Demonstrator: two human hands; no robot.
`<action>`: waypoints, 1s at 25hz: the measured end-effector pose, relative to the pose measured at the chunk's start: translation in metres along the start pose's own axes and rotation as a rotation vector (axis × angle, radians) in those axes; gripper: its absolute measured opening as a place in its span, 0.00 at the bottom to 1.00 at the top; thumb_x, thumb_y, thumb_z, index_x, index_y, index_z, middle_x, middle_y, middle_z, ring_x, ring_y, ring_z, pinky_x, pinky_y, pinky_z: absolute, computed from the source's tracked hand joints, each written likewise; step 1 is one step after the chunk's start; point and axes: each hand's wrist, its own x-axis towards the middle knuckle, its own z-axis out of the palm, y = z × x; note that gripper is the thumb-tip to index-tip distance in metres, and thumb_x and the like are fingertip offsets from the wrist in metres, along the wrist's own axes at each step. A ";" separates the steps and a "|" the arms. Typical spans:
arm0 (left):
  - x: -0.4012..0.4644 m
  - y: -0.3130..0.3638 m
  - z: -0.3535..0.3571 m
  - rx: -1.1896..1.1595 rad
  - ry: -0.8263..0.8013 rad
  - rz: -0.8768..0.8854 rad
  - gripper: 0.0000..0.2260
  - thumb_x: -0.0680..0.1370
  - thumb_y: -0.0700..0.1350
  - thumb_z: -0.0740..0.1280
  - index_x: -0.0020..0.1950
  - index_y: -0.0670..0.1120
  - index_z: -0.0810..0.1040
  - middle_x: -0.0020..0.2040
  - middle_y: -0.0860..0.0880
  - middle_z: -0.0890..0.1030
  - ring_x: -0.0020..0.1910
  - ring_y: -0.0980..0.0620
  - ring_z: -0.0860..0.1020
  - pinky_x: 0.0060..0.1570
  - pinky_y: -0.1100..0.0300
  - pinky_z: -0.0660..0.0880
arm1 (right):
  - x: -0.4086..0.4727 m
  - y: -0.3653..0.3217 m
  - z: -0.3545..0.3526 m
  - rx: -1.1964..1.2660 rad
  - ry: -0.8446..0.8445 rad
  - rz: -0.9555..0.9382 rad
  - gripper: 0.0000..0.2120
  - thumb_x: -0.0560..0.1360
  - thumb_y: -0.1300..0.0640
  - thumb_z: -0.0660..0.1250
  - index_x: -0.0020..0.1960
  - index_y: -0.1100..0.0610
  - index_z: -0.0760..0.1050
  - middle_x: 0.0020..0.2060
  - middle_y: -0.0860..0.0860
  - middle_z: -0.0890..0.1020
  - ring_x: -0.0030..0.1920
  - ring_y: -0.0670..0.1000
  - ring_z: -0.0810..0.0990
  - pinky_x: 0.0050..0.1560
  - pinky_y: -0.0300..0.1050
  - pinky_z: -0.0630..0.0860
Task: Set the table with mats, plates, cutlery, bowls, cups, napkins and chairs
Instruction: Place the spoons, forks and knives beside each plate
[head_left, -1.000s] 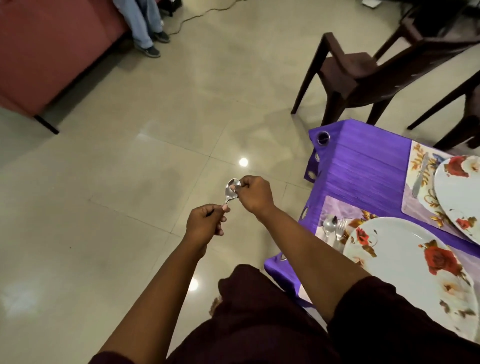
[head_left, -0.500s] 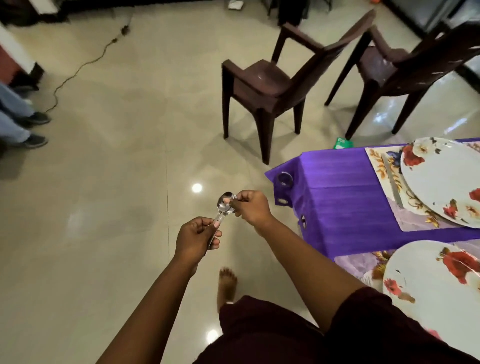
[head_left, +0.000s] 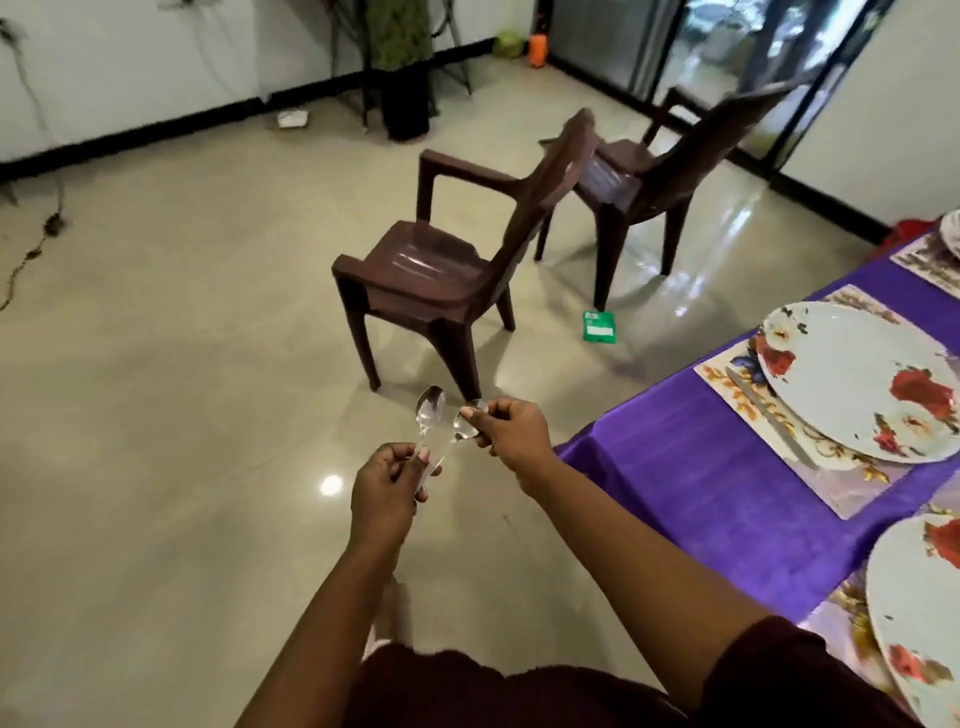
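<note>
My left hand (head_left: 387, 480) grips the handles of two steel spoons over the floor. One spoon (head_left: 430, 410) points its bowl up and away. My right hand (head_left: 511, 431) pinches the bowl of the second spoon (head_left: 464, 427), pulling it aside from the first. To the right stands the table under a purple cloth (head_left: 691, 467). On it lie floral mats, a white flowered plate (head_left: 857, 382) with a knife (head_left: 774, 418) at its left, and a nearer flowered plate (head_left: 914, 608).
Two brown plastic chairs stand on the tiled floor away from the table, the nearer chair (head_left: 447, 270) ahead of my hands and the farther chair (head_left: 649, 182) behind it. A green packet (head_left: 599, 326) lies on the floor. A cable (head_left: 31, 244) trails at the left.
The view has swung up and to the right along the table. The spoon bowls, held together before, are now spread apart, my right hand drawing one to the right.
</note>
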 end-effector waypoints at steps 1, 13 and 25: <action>0.031 0.011 -0.002 0.034 -0.056 0.016 0.05 0.79 0.45 0.68 0.50 0.44 0.78 0.41 0.46 0.85 0.28 0.54 0.73 0.29 0.61 0.69 | 0.018 -0.007 0.001 0.020 0.063 0.007 0.13 0.73 0.52 0.73 0.44 0.64 0.79 0.31 0.51 0.79 0.28 0.43 0.75 0.32 0.39 0.72; 0.238 0.105 0.092 0.176 -0.783 0.061 0.06 0.78 0.42 0.68 0.54 0.44 0.77 0.44 0.45 0.85 0.35 0.53 0.78 0.34 0.61 0.72 | 0.139 -0.074 -0.064 0.204 0.671 0.001 0.07 0.72 0.61 0.75 0.43 0.52 0.78 0.33 0.52 0.80 0.28 0.47 0.76 0.28 0.34 0.71; 0.315 0.175 0.400 0.445 -1.397 0.129 0.02 0.79 0.39 0.67 0.50 0.42 0.76 0.42 0.46 0.85 0.35 0.52 0.77 0.33 0.60 0.71 | 0.200 -0.065 -0.266 0.357 1.358 0.169 0.05 0.74 0.58 0.72 0.42 0.59 0.81 0.39 0.57 0.84 0.34 0.49 0.79 0.42 0.51 0.77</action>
